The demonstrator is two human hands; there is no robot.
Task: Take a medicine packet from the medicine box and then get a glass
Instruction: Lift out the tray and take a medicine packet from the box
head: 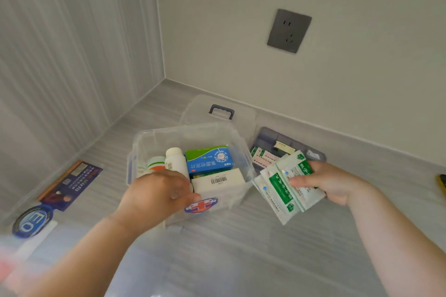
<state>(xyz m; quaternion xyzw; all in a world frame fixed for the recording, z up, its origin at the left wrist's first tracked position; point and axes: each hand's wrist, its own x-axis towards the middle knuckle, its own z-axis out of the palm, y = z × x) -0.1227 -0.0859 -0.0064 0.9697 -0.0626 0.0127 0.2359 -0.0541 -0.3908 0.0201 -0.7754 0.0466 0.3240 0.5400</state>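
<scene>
A clear plastic medicine box with a red cross sticker stands open on the grey counter. Inside are a white bottle, a green and blue carton and a white carton with a barcode. My left hand rests on the box's front rim, fingers curled over the edge. My right hand is to the right of the box and holds a few green and white medicine packets fanned out. No glass is in view.
The box's clear lid with a dark handle lies behind it. A grey inner tray with more packets sits at the right, partly under my right hand. A printed leaflet lies at the left. A wall socket is above.
</scene>
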